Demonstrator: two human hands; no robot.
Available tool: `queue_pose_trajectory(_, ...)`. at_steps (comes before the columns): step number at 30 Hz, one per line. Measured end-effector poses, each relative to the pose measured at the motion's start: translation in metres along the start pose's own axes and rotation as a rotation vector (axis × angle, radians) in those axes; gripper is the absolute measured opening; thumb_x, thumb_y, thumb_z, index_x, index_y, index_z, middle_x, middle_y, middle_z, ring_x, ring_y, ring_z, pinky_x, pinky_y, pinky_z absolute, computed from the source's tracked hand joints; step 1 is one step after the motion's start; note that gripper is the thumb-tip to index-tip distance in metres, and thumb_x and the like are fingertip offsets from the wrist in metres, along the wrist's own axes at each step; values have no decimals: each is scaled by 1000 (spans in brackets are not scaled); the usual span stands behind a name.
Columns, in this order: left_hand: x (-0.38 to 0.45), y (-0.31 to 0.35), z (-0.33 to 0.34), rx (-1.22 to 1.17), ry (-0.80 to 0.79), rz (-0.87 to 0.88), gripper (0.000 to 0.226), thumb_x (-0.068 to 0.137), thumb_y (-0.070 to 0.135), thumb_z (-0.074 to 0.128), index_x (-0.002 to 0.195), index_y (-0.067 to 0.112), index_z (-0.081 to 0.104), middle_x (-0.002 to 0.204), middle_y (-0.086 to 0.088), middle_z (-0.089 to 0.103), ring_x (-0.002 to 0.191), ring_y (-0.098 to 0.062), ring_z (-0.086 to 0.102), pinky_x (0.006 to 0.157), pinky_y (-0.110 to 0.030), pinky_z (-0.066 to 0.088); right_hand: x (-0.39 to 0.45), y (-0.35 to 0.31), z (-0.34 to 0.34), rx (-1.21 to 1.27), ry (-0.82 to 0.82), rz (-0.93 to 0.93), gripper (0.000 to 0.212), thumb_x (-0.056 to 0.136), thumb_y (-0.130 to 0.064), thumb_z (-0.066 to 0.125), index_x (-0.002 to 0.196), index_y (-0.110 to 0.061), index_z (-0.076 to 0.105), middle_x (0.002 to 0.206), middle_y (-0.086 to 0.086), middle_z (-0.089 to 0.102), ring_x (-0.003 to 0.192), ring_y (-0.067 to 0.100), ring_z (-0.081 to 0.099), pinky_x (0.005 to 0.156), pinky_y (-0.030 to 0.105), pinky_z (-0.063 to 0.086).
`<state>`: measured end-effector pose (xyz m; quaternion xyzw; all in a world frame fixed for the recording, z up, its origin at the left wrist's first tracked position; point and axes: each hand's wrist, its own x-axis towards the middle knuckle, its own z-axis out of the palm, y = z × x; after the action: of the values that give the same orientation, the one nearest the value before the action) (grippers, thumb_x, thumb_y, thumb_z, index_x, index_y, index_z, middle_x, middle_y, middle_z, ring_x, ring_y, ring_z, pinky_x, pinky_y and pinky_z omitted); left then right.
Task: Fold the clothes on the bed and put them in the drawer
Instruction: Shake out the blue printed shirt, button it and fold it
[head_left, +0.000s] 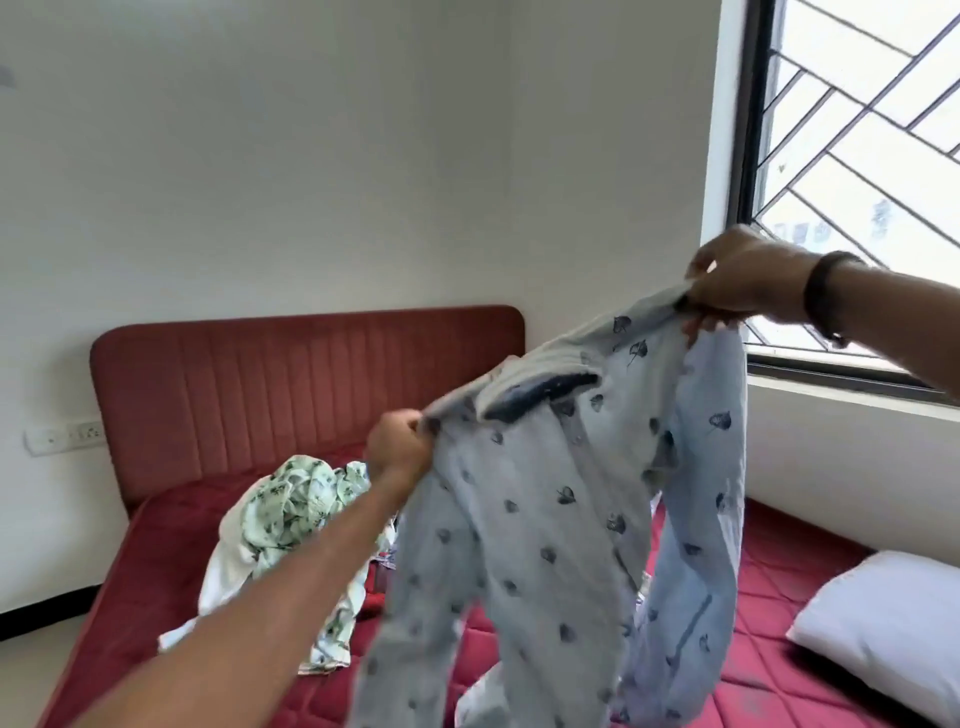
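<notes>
Item 1, nearest, lower centre of the frame: a pale blue shirt (545, 519) with a dark leaf print and a dark-lined collar, held up in the air by its shoulders, body and sleeves hanging loose above the bed.

Item 2, centre: left hand (397, 447), its grip clamped on one shoulder seam of the shirt, fingers curled round bunched cloth.

Item 3, upper right: right hand (743, 280), its grip pinched tight on the other shoulder, held higher than the left; a dark band (826, 296) sits on the wrist.

Item 4, lower right: white pillow (883, 629) lying on the bed.

Item 5, centre left, behind the left forearm: a heap of clothes (280, 525), green-and-white print and plain white, unfolded on the bed (156, 561), a red quilted mattress.

Item 6, farther back: red padded headboard (306, 374), a wall socket (65, 436) at left, a barred window (862, 156) at upper right.

No drawer is in view.

Risk, as a judgement: the shoulders are held uneven, so the shirt may go down skewed and fold crooked. A hanging sleeve could tuck under the body, or land on the heap and tangle with it.
</notes>
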<state>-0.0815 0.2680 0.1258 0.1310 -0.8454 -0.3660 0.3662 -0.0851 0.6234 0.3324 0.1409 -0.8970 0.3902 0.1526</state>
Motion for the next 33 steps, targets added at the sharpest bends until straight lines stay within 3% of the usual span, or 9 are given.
queue_pose_trajectory(2, 40, 21, -44, 122, 113, 27, 35, 94, 34, 62, 66, 13, 59, 83, -19, 72, 87, -41, 71, 62, -34, 37, -4, 7, -4, 65, -72, 93, 5, 95, 8, 61, 92, 7, 65, 66, 12, 68, 46, 11, 62, 45, 20, 54)
queue_pose_trajectory(6, 88, 73, -105, 150, 154, 14, 34, 95, 40, 56, 92, 10, 73, 98, -17, 75, 97, -38, 72, 80, -39, 56, -5, 7, -14, 638, -171, 234, 19, 103, 2, 47, 87, -3, 55, 52, 2, 58, 33, 2, 51, 35, 9, 42)
queue_pose_trajectory(10, 100, 89, -94, -74, 93, -167, 18, 88, 22, 61, 85, 7, 71, 86, -14, 78, 71, -30, 77, 74, -43, 65, 8, 35, 11, 764, -172, 404, 19, 103, -9, 56, 85, -5, 59, 51, 2, 61, 30, 2, 50, 32, 9, 38)
queue_pose_trajectory(13, 100, 79, -44, -31, 81, -235, 33, 92, 27, 56, 99, -1, 71, 108, -18, 74, 100, -33, 72, 88, -35, 58, 21, 60, 39, 627, 35, 358, 19, 88, -6, 79, 93, 6, 64, 81, 18, 74, 51, 11, 71, 50, 20, 58)
queue_pose_trajectory(16, 118, 92, 4, -222, 109, -319, 47, 87, 43, 64, 104, 0, 71, 109, -12, 71, 100, -27, 70, 87, -35, 57, 44, 72, 43, 423, 243, 199, 37, 73, -23, 93, 90, 0, 70, 72, 16, 75, 58, 17, 74, 61, 33, 64)
queue_pose_trajectory(23, 298, 143, 13, -537, 203, -314, 45, 63, 26, 70, 106, 11, 67, 111, -11, 74, 87, -24, 73, 66, -38, 65, 44, 20, -11, -166, 647, -415, 58, 81, -65, 74, 61, -18, 46, 59, -4, 51, 58, 22, 49, 48, 24, 29)
queue_pose_trajectory(26, 300, 148, -38, -526, 199, -194, 21, 81, 30, 65, 98, 18, 68, 91, -2, 72, 66, -17, 66, 47, -17, 48, 1, -12, 6, -65, 492, -573, 57, 77, -65, 78, 62, -19, 48, 53, 1, 53, 53, 28, 64, 36, 19, 37)
queue_pose_trajectory(28, 272, 134, -67, -571, 193, -136, 9, 76, 19, 71, 85, 18, 70, 75, 0, 68, 55, -16, 59, 44, -19, 42, -33, -30, 35, -8, 347, -607, 53, 73, -60, 83, 66, -17, 53, 49, -1, 59, 43, 16, 64, 34, 15, 37)
queue_pose_trajectory(33, 207, -27, -102, -284, 88, -55, 21, 78, 8, 83, 93, 19, 74, 96, -4, 76, 78, -11, 69, 80, -24, 58, -101, -34, 169, -42, -110, -678, 34, 73, -62, 76, 81, -30, 69, 59, -18, 63, 47, 2, 55, 44, 21, 33)
